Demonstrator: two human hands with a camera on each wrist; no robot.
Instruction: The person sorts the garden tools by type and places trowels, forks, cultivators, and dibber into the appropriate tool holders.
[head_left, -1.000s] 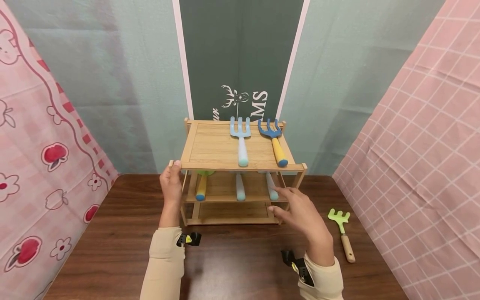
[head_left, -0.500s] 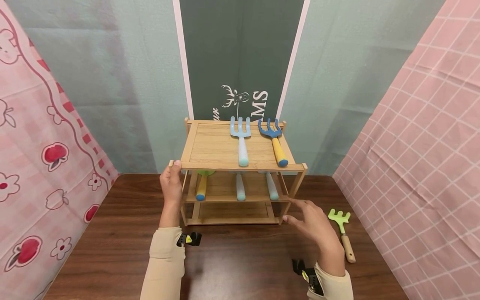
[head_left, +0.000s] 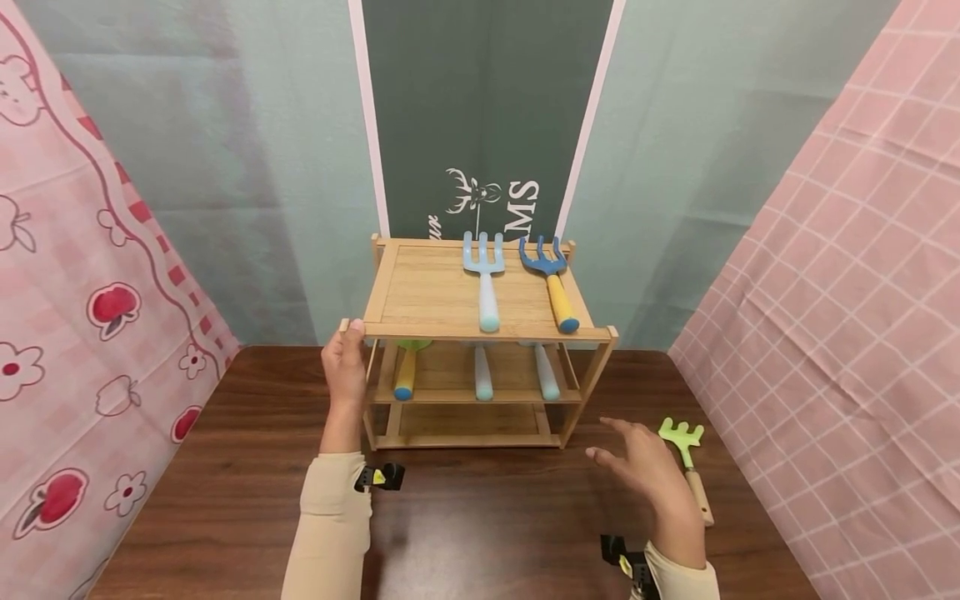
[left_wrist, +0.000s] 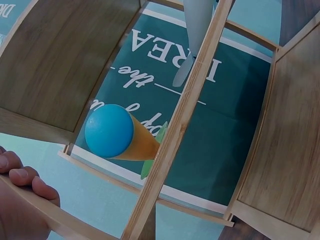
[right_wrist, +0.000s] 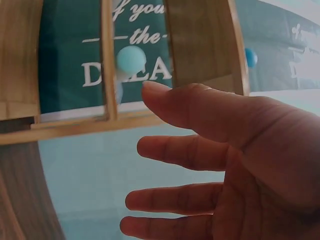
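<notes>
My left hand point(head_left: 346, 367) grips the front left corner post of a three-tier wooden rack point(head_left: 427, 283); in the left wrist view its fingers point(left_wrist: 44, 191) curl round the wood. My right hand point(head_left: 651, 467) hovers to the right of the rack, fingers spread and holding nothing. Close beside it on the table lies a green hand rake point(head_left: 684, 442) with a wooden handle, partly covered by the hand. A light blue garden fork point(head_left: 487, 287) and a blue rake with a yellow handle point(head_left: 557, 292) lie on the top shelf.
The middle shelf bears a yellow-handled green tool point(head_left: 405, 375) and two pale blue-handled tools point(head_left: 483, 375), their heads mostly hidden by the top shelf. The rack stands on a brown wooden table point(head_left: 465, 517). Fabric curtains point(head_left: 825, 292) border the table at both sides and the back.
My right hand has moved away from the middle shelf's right-hand tool, rightward and down towards the green rake. My left hand keeps its grip on the rack.
</notes>
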